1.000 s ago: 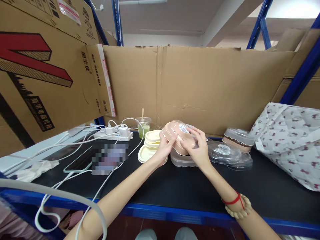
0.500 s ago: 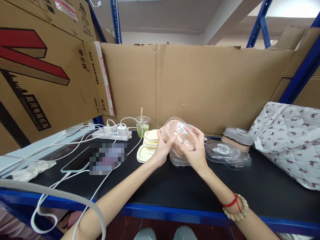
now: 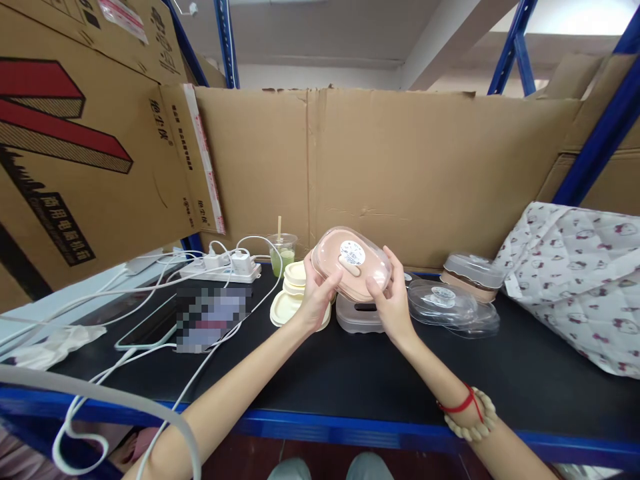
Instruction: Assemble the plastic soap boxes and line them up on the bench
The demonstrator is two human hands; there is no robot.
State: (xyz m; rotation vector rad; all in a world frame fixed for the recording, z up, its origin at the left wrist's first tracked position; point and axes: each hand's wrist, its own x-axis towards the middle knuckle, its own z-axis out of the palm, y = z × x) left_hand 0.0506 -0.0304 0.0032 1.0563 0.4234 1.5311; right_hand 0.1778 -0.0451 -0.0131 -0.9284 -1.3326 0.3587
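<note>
Between my two hands is a pink oval plastic box with a clear lid (image 3: 367,257), tilted toward me; a round white label shows on its top. My left hand (image 3: 316,297) is closed around its left end, thumb on the near edge. Gripping the right end, my right hand (image 3: 393,298) has its thumb on the front. Below the held box, a translucent container (image 3: 355,320) rests on the black tabletop. Cream-coloured oval lids or trays (image 3: 286,309) are stacked just left of it, partly behind my left hand.
Clear lids (image 3: 443,303) and another lidded pink box (image 3: 473,277) lie on the right, beside a quilted patterned bag (image 3: 580,287). Leftward are a cup of green drink (image 3: 285,257), a power strip (image 3: 245,270), phones (image 3: 150,325) and trailing white cables. Cardboard (image 3: 400,167) walls the back.
The lidded pink box has turned from a steep slant to a more level pose, its label swinging left. My right hand has shifted from its front face to its right end.
</note>
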